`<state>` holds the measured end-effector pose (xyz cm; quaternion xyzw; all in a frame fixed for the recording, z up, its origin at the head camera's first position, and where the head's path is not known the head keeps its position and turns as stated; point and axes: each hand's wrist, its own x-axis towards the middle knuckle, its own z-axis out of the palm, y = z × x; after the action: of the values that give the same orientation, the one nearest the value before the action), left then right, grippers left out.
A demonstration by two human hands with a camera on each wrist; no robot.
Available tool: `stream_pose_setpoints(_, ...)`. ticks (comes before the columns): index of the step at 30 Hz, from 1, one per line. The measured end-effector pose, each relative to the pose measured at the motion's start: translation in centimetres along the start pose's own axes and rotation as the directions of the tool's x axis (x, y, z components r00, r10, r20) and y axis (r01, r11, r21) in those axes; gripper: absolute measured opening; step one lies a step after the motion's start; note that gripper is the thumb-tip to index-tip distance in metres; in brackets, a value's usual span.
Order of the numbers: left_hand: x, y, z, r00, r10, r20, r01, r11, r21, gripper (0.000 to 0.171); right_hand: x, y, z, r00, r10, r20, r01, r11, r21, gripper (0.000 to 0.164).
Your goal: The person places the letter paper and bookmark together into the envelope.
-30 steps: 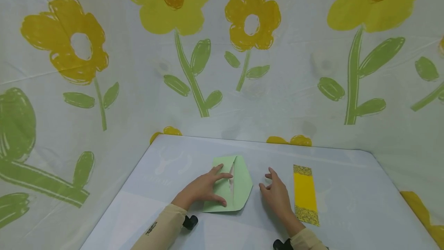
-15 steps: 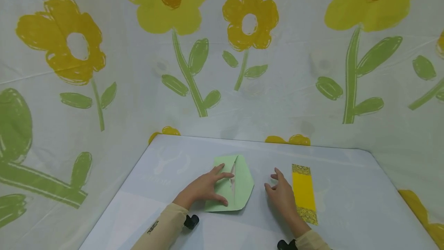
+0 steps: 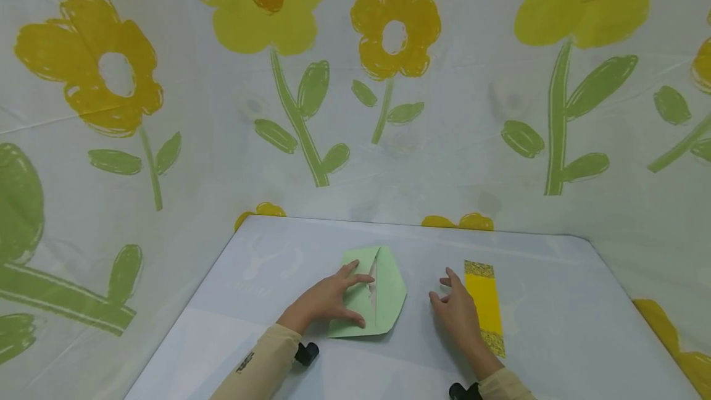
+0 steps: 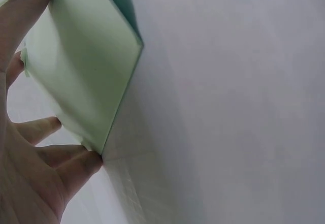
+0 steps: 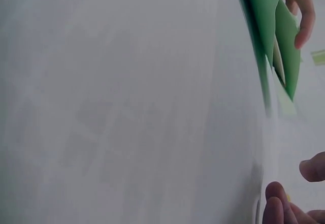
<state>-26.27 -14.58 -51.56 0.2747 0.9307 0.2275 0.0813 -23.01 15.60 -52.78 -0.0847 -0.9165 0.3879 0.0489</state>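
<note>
A pale green paper envelope [image 3: 390, 292] lies on the table, its pointed flap folded out to the right. Along the flap's base, a slit shows something whitish inside. My left hand [image 3: 328, 298] rests spread on the envelope's left part; in the left wrist view its fingertips [image 4: 91, 163] touch the envelope's edge. To the right, my right hand [image 3: 458, 310] hovers with loosely bent fingers and holds nothing. Just beyond it lies a flat yellow strip [image 3: 482, 298] with patterned gold ends, its lower left part hidden by that hand.
The white table [image 3: 555, 301] has a back edge against a hanging cloth [image 3: 444, 171] printed with large yellow flowers. Cloth also hangs along the left and right sides. A black wrist camera [image 3: 307, 354] sits at the left cuff.
My right hand has moved a little to the right, away from the envelope and closer to the yellow strip. The left hand stays on the envelope. The head view has shifted slightly.
</note>
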Motion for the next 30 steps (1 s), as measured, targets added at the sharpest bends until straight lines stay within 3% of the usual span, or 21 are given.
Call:
stream_pose_setpoints(20, 0.6, 0.4, 0.2, 1.0, 0.016, 0.0, -0.016, 1.0, 0.011, 0.096, -0.2, 1.0, -1.6, 1.0, 0.011, -0.005, -0.011, 1.0, -0.017, 0.074)
stream_pose_setpoints(30, 0.9, 0.3, 0.4, 1.0, 0.025, 0.003, -0.025, 1.0, 0.007, 0.095, -0.4, 1.8, -2.2, 0.998, -0.003, -0.059, 0.001, 0.999, -0.043, 0.073)
